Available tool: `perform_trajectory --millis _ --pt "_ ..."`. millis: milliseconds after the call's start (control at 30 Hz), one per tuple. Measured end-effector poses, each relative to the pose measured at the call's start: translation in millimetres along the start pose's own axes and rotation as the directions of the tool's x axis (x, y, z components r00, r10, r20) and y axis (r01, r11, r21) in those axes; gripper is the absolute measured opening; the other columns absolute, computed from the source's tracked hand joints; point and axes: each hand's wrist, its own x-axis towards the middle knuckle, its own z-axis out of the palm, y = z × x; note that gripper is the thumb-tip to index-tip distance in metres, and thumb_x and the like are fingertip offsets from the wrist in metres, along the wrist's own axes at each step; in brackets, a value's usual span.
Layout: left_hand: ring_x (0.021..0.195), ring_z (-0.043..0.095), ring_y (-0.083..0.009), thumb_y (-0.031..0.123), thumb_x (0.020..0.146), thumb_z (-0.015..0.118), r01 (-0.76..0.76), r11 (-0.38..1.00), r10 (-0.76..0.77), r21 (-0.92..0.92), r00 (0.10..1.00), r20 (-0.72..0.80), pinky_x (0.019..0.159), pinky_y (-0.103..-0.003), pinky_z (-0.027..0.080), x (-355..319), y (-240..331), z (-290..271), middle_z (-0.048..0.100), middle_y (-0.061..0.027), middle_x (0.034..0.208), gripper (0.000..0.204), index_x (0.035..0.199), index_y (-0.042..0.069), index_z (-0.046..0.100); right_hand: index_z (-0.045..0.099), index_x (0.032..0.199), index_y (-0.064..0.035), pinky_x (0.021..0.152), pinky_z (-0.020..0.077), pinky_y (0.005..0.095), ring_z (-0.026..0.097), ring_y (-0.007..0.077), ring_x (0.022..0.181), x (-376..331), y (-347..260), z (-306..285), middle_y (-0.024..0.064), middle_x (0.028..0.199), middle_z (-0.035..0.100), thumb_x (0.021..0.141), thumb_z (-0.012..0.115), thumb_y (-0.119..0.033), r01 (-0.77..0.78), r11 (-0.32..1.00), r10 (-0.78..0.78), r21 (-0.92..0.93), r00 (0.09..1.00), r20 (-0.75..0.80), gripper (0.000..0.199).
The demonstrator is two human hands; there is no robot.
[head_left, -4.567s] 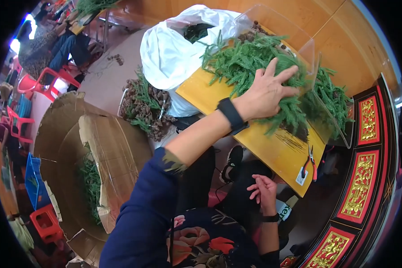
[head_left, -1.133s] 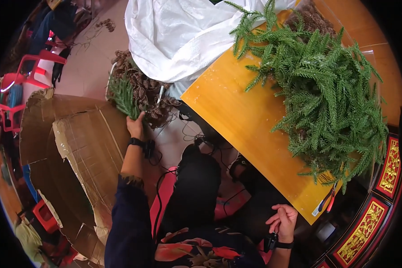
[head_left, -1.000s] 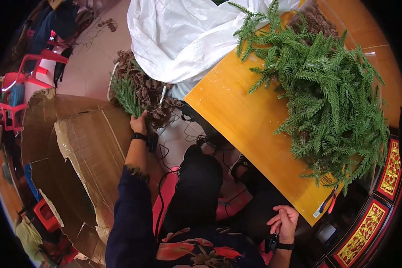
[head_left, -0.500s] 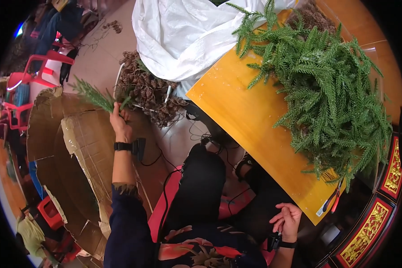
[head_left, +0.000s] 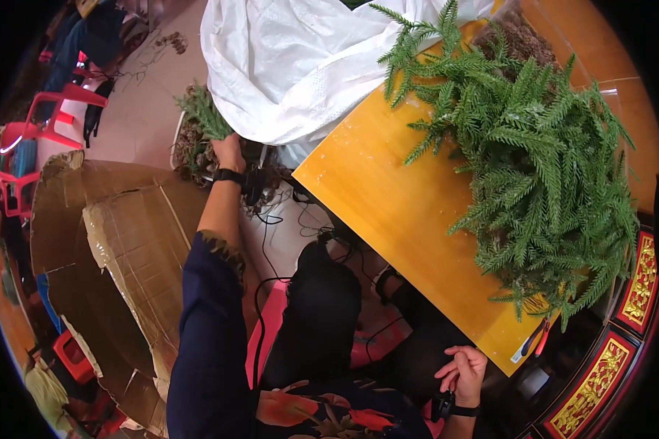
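My left hand (head_left: 229, 154) reaches forward to the far left, closed on a green needle-leaved sprig (head_left: 203, 113). The sprig lies over a heap of brown dried stems (head_left: 190, 157), and the fingertips are partly hidden. Near the corner of the yellow tabletop (head_left: 388, 197), my right hand (head_left: 463, 373) rests by my lap, empty, with its fingers loosely bent and apart. A large pile of green needle-leaved branches (head_left: 542, 168) covers the right part of the tabletop. Pliers (head_left: 541, 341) with red and dark handles lie at the table's near corner.
A white woven sack (head_left: 285, 73) spreads beyond the table's left side. An opened cardboard box (head_left: 135, 241) stands to my left. Black cables (head_left: 267, 249) hang near my knees. Red plastic chairs (head_left: 47, 117) stand at the far left, and carved gold panels (head_left: 589, 384) at the right.
My left hand has moved right and away from me, bringing the green sprig from above the cardboard box to the brown heap. My right hand stays nearly still.
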Motion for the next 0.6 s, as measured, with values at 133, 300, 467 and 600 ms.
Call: perform_trajectory --millis 133,300,467,600 --pt "0.071 0.055 -0.0139 0.007 0.076 0.061 0.011 0.955 -0.013 -0.295 1.0 -0.006 0.053 -0.027 0.042 29 -18 6 0.059 -0.0014 0.084 0.021 0.095 0.004 0.056 0.055 0.089 0.0052 0.027 0.0311 0.0184 0.048 0.016 0.029 1 2 0 0.0192 0.055 0.059 0.091 0.041 -0.014 -0.011 1.0 0.012 0.009 1.0 -0.002 0.023" --pt "0.065 0.055 -0.0144 0.01 0.076 0.064 0.142 0.988 -0.136 0.062 0.986 -0.092 0.051 -0.028 0.042 37 -3 -17 0.06 -0.0024 0.081 0.019 0.093 0.005 0.057 0.055 0.09 0.0052 0.026 0.0303 0.0179 0.048 0.0155 0.029 3 4 1 0.0189 0.055 0.059 0.091 0.041 -0.015 0.002 1.0 -0.002 0.013 1.0 0.005 0.024" --pt "0.06 0.055 -0.0141 0.013 0.079 0.064 0.058 0.996 -0.06 0.063 0.998 0.03 0.05 -0.027 0.043 -32 99 -30 0.06 -0.0041 0.079 0.018 0.092 0.003 0.057 0.055 0.09 0.0051 0.026 0.0296 0.0177 0.048 0.0152 0.029 0 -1 -1 0.0187 0.055 0.059 0.091 0.041 -0.015 -0.001 1.0 0.001 -0.01 1.0 0.009 0.024" --pt "0.062 0.056 -0.0143 0.01 0.081 0.061 0.012 0.996 -0.002 -0.09 0.994 0.11 0.053 -0.025 0.044 -34 126 -69 0.06 -0.0055 0.078 0.015 0.092 0.001 0.056 0.055 0.09 0.0051 0.026 0.0291 0.0176 0.048 0.015 0.029 1 2 -2 0.0187 0.055 0.059 0.091 0.04 -0.014 0.012 1.0 -0.012 0.009 1.0 0.021 0.024"
